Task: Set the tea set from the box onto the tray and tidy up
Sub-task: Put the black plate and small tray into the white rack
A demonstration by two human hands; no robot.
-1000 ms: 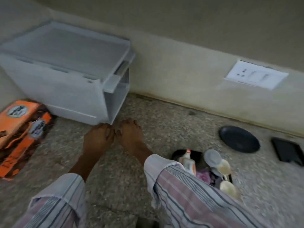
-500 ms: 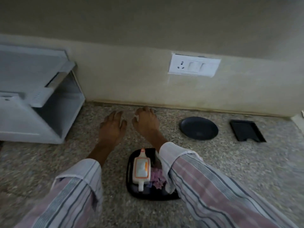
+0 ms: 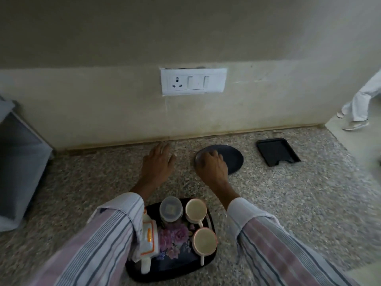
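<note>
A black floral tray (image 3: 171, 273) lies on the speckled counter close to me. It carries a white and orange teapot (image 3: 149, 238), a clear lidded jar (image 3: 171, 209) and two cream cups (image 3: 195, 209) (image 3: 204, 242). Beyond it, my left hand (image 3: 157, 164) rests flat on the counter near the wall, fingers spread, holding nothing. My right hand (image 3: 212, 168) covers the left part of a black round plate (image 3: 233, 157), fingers curled over its rim.
A small black rectangular tray (image 3: 277, 151) lies right of the plate. A grey-white open box (image 3: 18, 168) stands at the far left. A wall socket (image 3: 192, 81) sits above the counter. The counter ends at the right, where a person's legs (image 3: 358, 106) show.
The view has swung right and down, away from the white box. My right hand moved right onto the black plate. The left hand slid right along the wall and stays flat.
</note>
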